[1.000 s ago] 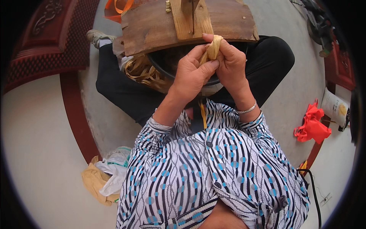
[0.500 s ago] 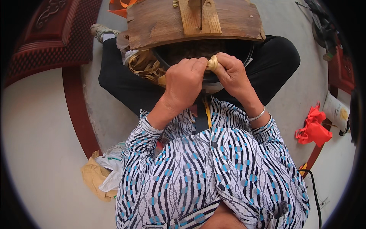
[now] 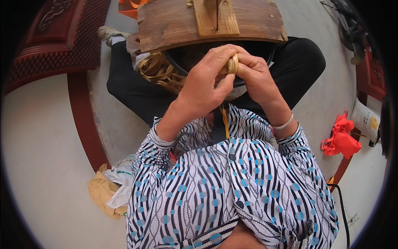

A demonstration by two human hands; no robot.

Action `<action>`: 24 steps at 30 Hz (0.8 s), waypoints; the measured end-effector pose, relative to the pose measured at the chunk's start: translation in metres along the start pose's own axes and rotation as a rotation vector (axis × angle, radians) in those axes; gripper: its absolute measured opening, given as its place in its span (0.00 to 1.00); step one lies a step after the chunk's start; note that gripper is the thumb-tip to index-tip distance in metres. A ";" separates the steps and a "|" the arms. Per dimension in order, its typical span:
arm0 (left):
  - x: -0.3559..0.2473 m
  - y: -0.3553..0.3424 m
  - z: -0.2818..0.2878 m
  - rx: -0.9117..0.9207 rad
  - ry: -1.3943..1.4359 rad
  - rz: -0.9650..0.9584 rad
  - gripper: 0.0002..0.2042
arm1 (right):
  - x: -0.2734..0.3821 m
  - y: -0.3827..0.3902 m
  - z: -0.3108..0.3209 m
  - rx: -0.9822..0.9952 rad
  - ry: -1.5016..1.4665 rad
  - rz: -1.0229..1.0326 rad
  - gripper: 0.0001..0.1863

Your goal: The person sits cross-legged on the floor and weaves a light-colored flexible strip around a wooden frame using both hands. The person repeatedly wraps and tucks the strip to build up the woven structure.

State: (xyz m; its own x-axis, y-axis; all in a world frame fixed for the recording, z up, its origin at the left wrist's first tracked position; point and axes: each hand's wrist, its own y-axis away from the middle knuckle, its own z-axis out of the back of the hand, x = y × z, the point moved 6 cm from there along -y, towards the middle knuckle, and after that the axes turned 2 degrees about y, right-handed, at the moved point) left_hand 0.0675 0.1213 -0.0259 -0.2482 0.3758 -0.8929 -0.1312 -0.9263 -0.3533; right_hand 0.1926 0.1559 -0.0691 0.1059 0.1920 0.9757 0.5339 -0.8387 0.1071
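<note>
A small pale-yellow bundle of wound flat strip is pinched between both hands, above the near side of a black tub. My left hand grips it from the left, thumb below and fingers over the top. From the right, my right hand holds the other end with bent fingers. Loose tan strips lie in a heap left of the tub. A wooden board with a lighter wood block covers the tub's far part. What lies inside the tub is dark and mostly hidden.
My black-trousered legs spread around the tub. Carved dark-red furniture stands at the left. A tan bag and a white bag lie lower left; a red bag, a white sack and a black cable are at the right.
My left hand has turned and opened its grip, with its fingers now over the bundle and its thumb below. The bundle shows a wrapped band across it. My right hand has shifted slightly.
</note>
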 end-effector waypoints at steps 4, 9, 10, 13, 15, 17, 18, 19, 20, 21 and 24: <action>0.011 -0.008 -0.003 -0.083 -0.130 0.137 0.14 | 0.026 -0.003 -0.005 -0.215 0.607 0.370 0.06; 0.030 -0.009 -0.007 -0.189 0.077 0.275 0.10 | 0.046 -0.001 -0.014 -0.298 0.815 0.652 0.05; 0.038 -0.008 -0.011 -0.193 0.192 0.329 0.10 | 0.049 0.000 -0.015 -0.314 0.837 0.675 0.05; 0.052 0.008 -0.018 -0.177 0.771 0.728 0.09 | 0.040 -0.009 -0.010 -0.322 0.633 0.539 0.03; 0.041 0.019 -0.034 -0.178 1.003 0.966 0.10 | 0.037 -0.012 0.000 -0.386 0.516 0.474 0.03; 0.030 0.047 -0.047 -0.044 1.121 0.966 0.13 | 0.026 -0.012 0.008 -0.395 0.319 0.332 0.06; 0.025 0.056 -0.050 -0.018 1.165 0.956 0.14 | 0.020 -0.011 0.008 -0.371 0.226 0.307 0.06; 0.023 0.058 -0.042 -0.063 1.136 0.956 0.14 | 0.015 -0.012 0.007 -0.345 0.134 0.279 0.06; 0.024 0.056 -0.029 -0.074 0.963 0.848 0.13 | 0.010 -0.012 0.007 -0.320 0.042 0.251 0.07; 0.028 0.053 -0.020 -0.093 0.673 0.690 0.12 | 0.006 -0.015 0.010 -0.223 -0.005 0.238 0.09; 0.019 0.039 0.005 -0.108 -0.079 0.303 0.07 | 0.029 -0.022 0.027 -0.242 -0.034 0.262 0.13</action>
State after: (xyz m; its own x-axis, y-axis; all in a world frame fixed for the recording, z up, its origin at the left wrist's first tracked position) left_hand 0.0525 0.0925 -0.0549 -0.3351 0.0794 -0.9388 0.0615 -0.9925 -0.1059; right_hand 0.2072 0.1937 -0.0479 0.2427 -0.0327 0.9695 0.2709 -0.9574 -0.1001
